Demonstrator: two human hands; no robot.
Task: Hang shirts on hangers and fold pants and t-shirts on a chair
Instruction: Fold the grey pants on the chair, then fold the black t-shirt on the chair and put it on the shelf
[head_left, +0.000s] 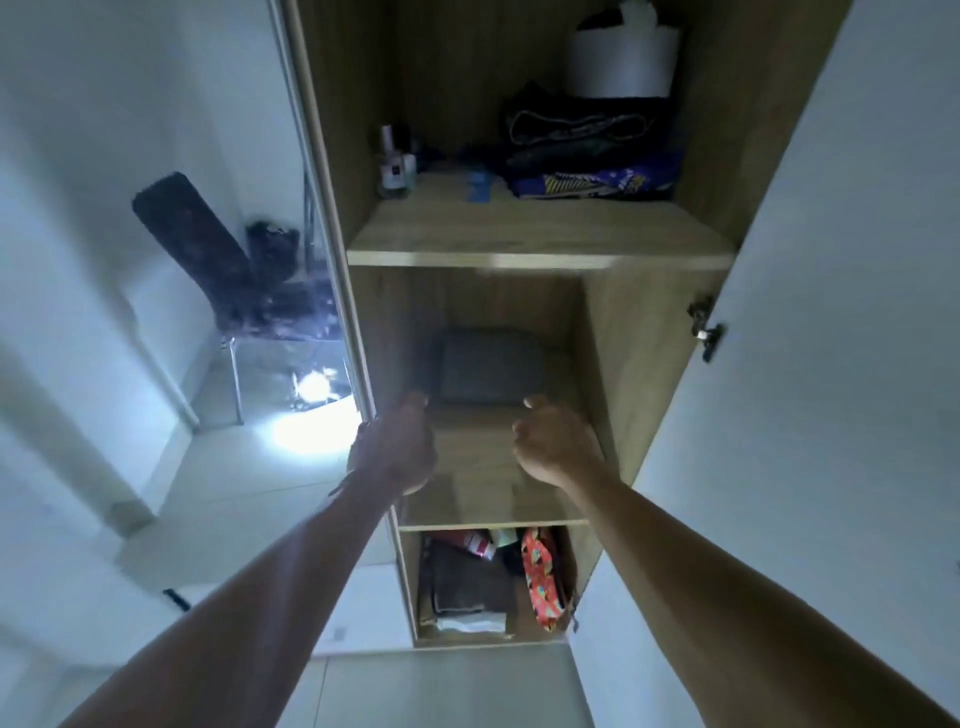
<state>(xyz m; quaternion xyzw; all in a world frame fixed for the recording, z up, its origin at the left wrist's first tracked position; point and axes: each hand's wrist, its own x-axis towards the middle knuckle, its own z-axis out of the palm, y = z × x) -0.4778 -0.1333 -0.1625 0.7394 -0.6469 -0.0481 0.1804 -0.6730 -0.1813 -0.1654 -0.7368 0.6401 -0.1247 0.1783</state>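
Reaching into middle shelf (467, 499), hands loosely curled, left (397, 441), right (553, 441), near folded garment (488, 371)

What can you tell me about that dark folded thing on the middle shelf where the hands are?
The folded garment is dark grey, looks like soft cloth, and is folded into a flat, neat rectangle. It lies alone toward the back of the wooden middle shelf. The picture is dim and blurry there, so its kind cannot be told. The left hand and right hand hover just in front of it with fingers loosely curled; neither clearly touches it.
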